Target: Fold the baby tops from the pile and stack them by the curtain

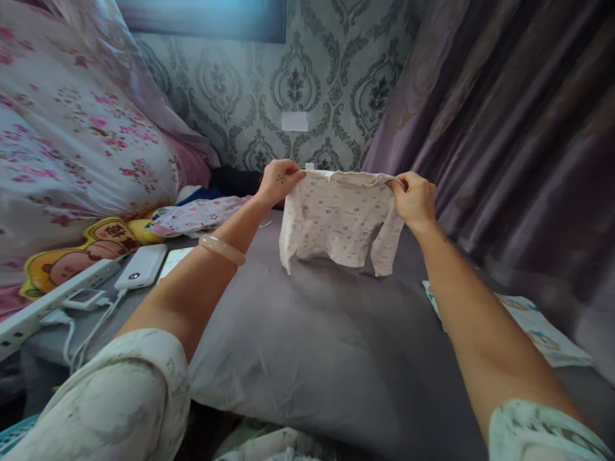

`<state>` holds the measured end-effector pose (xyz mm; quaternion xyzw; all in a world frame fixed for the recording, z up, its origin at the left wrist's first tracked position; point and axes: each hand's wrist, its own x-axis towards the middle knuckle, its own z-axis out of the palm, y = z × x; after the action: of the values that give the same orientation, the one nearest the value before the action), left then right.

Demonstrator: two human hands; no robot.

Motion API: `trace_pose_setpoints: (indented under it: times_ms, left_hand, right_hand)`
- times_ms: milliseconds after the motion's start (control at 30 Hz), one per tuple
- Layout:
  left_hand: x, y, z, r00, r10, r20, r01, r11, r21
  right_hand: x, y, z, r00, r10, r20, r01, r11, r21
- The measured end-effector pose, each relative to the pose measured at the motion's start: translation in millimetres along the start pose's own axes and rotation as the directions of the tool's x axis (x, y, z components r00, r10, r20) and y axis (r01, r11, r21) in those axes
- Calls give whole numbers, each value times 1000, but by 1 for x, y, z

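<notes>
A small white long-sleeved baby shirt (339,218) with a faint printed pattern hangs stretched between my two hands above the grey bedding. My left hand (281,181) pinches its upper left edge, close to a small white tag. Its upper right edge is held between the fingers of my right hand (417,197). The sleeves dangle at both sides, and the lower hem droops close to the grey sheet (298,333). A pale bangle (222,250) circles my left forearm.
At left lie a white power strip (57,304) with cables, a white power bank (140,266), a yellow plush cushion (72,256) and a patterned cloth (199,216). A folded printed cloth (542,330) lies at right, below a purple curtain (500,128). Floral fabric (96,128) hangs left.
</notes>
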<state>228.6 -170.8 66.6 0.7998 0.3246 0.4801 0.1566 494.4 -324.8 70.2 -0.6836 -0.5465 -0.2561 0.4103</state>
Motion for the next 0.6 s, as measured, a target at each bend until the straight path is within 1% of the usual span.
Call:
trace_pose_setpoints:
  times_ms: [200,267,333,400,467,600]
  left_hand:
    - [-4,-5,2,999,-3,-40,3,1000,-6]
    - [-10,-6,-1,1000,-1,-31,0,1000,-22]
    - [-18,-5,-9,1000,4,0,-4,999,-44]
    - [-28,-1,-20,999,14,42,-11,997,-74]
    - [-39,9,-36,998,15,69,-6,993,-118]
    - [-55,37,-76,996,-31,86,49,976,-212]
  right_hand:
    - [-5,-2,-2,1000,-27,16,27,1000,14]
    - [-10,-2,-5,999,-28,27,27,999,28]
    - [-15,-2,-10,999,-19,50,17,998,57]
    - [-21,-4,-18,996,-8,92,-3,993,118]
    - [-26,-8,-29,988,4,155,-37,976,213]
    - [-30,-27,-62,943,44,331,-186,893,410]
